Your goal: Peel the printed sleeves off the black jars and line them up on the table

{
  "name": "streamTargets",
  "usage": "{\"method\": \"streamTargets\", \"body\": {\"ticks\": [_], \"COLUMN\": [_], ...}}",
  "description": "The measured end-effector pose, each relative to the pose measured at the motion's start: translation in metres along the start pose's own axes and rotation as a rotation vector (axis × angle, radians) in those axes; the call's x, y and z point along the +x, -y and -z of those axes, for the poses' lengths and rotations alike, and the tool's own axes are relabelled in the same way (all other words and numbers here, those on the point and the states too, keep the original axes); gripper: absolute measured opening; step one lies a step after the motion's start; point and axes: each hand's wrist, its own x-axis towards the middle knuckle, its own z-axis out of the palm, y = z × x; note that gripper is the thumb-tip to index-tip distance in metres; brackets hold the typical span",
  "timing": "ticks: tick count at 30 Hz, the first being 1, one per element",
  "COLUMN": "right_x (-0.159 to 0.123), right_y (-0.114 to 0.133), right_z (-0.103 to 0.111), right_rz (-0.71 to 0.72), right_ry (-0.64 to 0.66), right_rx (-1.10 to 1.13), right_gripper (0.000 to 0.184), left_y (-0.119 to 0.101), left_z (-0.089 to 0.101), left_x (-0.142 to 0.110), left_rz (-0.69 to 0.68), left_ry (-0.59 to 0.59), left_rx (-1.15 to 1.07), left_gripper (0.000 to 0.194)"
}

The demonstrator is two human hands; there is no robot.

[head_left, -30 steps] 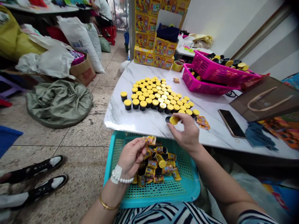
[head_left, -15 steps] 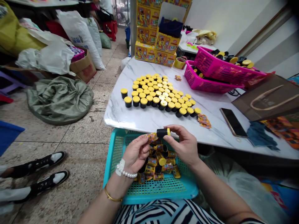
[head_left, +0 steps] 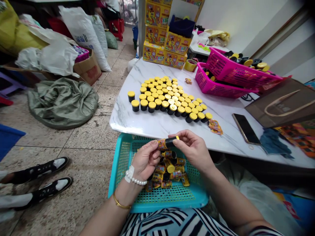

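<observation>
Above a turquoise basket (head_left: 197, 200) on my lap, my right hand (head_left: 195, 150) grips a small black cup with a yellow lid (head_left: 170, 142), tilted on its side with the lid to the right. My left hand (head_left: 145, 158) pinches a colourful printed sleeve (head_left: 161, 144) at the cup's other end. The sleeve touches or overlaps that end; how far it goes over is hard to see. Below both hands, several cups in printed sleeves (head_left: 176, 175) lie loose in the basket. Rows of black cups with yellow lids (head_left: 152, 106) stand upright on the marbled table (head_left: 128, 123).
On the table are a stack of printed sleeves (head_left: 215, 127), a phone (head_left: 246, 128), pink baskets (head_left: 223, 90) of cups, a paper bag (head_left: 280, 105), tape (head_left: 190, 65) and yellow boxes (head_left: 154, 53). To the left, a person's shoes (head_left: 49, 188) and a green sack (head_left: 62, 103) are on the floor.
The cup and sleeve have come together, with the cup now tilted and its lid end higher. My right hand has shifted slightly left; the view has moved a little.
</observation>
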Motion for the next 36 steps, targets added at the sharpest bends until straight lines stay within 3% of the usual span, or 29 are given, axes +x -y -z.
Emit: {"method": "streamTargets", "body": {"ticks": [7, 11, 14, 19, 24, 27, 30, 36], "right_x": [-0.011, -0.011, -0.012, -0.017, -0.019, -0.018, -0.019, -0.024], "right_y": [-0.017, -0.022, -0.023, -0.029, -0.039, -0.046, -0.047, -0.043], "right_z": [-0.007, -0.003, -0.001, -0.002, -0.004, -0.002, 0.001, 0.003], "right_rz": [0.218, 0.315, 0.356, 0.366, 0.507, 0.511, 0.543, 0.637], "right_ry": [0.046, -0.013, 0.023, 0.124, 0.147, 0.156, 0.222, 0.228], "right_rx": [-0.148, -0.179, -0.107, -0.081, -0.224, -0.241, -0.269, -0.370], "right_gripper": [0.024, 0.030, 0.031, 0.034, 0.034, 0.037, 0.039, 0.042], "left_y": [0.006, 0.005, 0.001, -0.009, -0.006, 0.002, 0.006, 0.005], "left_z": [0.001, -0.004, -0.003, 0.011, 0.019, 0.019, 0.019, 0.022], "left_x": [0.001, -0.004, -0.012, -0.021, -0.019, -0.016, -0.017, -0.023], "left_rz": [-0.040, -0.196, -0.270, -0.167, -0.174, -0.171, -0.138, -0.018], "left_ry": [-0.059, -0.122, -0.135, 0.065, 0.085, 0.130, 0.148, 0.074], "left_rx": [-0.008, 0.132, 0.251, 0.498, 0.692, 0.772, 0.769, 0.624], "left_gripper": [0.025, 0.027, 0.037, 0.046, 0.036, 0.033, 0.038, 0.036]}}
